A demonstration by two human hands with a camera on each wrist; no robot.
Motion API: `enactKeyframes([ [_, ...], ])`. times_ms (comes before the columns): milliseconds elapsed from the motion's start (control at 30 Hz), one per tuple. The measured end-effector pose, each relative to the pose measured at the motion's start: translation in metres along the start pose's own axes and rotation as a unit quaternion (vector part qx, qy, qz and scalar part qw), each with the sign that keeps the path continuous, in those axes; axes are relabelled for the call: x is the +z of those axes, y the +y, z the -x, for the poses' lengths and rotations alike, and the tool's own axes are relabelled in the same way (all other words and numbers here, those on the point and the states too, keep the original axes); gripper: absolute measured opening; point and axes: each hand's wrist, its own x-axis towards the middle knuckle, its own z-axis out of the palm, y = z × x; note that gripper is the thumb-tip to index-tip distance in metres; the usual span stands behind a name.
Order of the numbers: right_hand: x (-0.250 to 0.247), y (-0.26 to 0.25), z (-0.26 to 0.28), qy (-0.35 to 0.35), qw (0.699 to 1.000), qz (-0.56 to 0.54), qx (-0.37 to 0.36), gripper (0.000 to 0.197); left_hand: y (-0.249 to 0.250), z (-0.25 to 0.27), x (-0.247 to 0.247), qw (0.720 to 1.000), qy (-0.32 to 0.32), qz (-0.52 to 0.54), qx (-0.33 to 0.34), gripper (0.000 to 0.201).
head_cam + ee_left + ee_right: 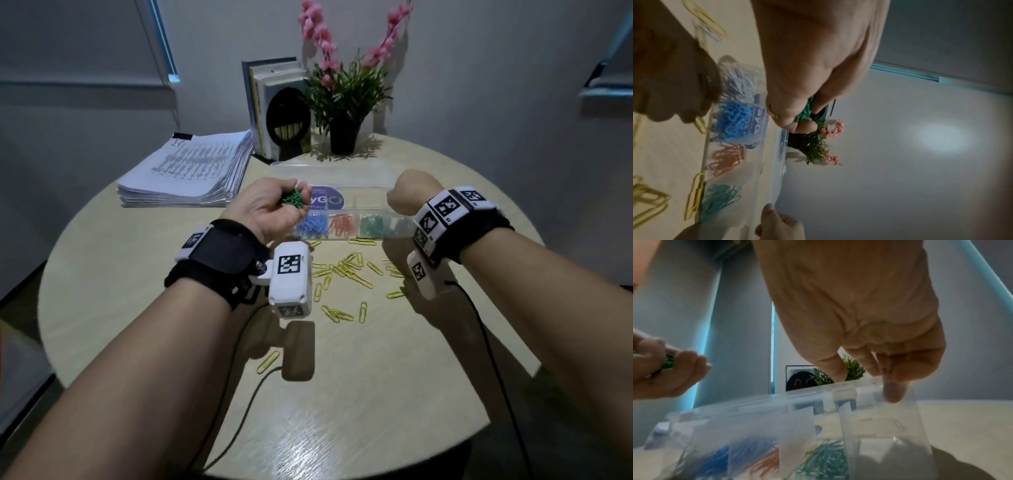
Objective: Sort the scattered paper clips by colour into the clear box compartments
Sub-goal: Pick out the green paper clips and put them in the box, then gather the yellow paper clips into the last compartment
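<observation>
1. Left hand [270,209] raised above the left end of the clear box [346,219], palm up, fingers curled round a bunch of green paper clips [293,199]. The left wrist view shows the green wire pinched between thumb and fingers.
2. Right hand [409,192] at the right end of the box. In the right wrist view its fingertips [894,392] pinch the top edge of the clear wall at the rightmost compartment, thumb on one side and fingers on the other.
3. Clear box sits across the middle of the tabletop [342,394], lid laid open toward the far side. Compartments, left to right: blue clips [313,224], red clips [342,224], green clips in the box [371,224]. The compartment under the right hand looks near empty; its contents cannot be told.
4. Purple round label [327,202] shows through the box's far row.
5. Yellow paper clips [346,270] lie scattered on the tabletop just near of the box, between the two wrists; one more [268,361] lies nearer, by the left forearm.
6. Both wrists carry black straps with white tagged camera units; dark cables trail toward the near edge.
7. Far left: stack of printed papers [185,171]. Far centre: upright books [274,106], and a potted plant with pink flowers [344,92] to their right.
</observation>
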Motion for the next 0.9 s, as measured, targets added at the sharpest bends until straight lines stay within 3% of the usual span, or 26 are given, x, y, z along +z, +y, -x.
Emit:
enactKeyframes([
  [167,0.003,0.011,-0.003,0.006,0.999,-0.033,0.015,0.028,-0.018,-0.035,0.041,0.993,0.016,-0.118,0.003,0.022],
  [267,0.008,0.018,-0.007,0.035,0.998,-0.056,0.002,0.014,-0.036,-0.056,0.06,0.983,0.036,-0.179,-0.023,0.026],
  [333,0.008,0.023,-0.007,0.058,0.997,-0.054,0.005,0.016,-0.046,-0.068,0.071,0.98,0.055,-0.183,-0.045,0.029],
  [400,0.005,0.025,-0.005,0.044,0.998,-0.044,0.018,0.005,-0.049,-0.076,0.08,0.979,0.074,-0.183,-0.049,0.029],
  [467,0.001,0.027,-0.005,0.012,0.999,-0.029,0.013,0.02,-0.048,-0.083,0.085,0.968,0.085,-0.229,-0.049,0.031],
  [700,-0.005,0.025,-0.001,-0.015,1.0,0.001,-0.015,0.023,-0.058,-0.093,0.092,0.88,0.074,-0.468,-0.034,0.024],
  [800,-0.005,0.026,0.001,-0.01,1.0,0.002,-0.016,0.024,-0.054,-0.094,0.095,0.828,0.079,-0.554,-0.035,0.008],
  [900,-0.003,0.026,0.001,0.0,1.0,-0.006,-0.009,0.024,-0.048,-0.082,0.092,0.785,0.049,-0.614,-0.067,0.05],
])
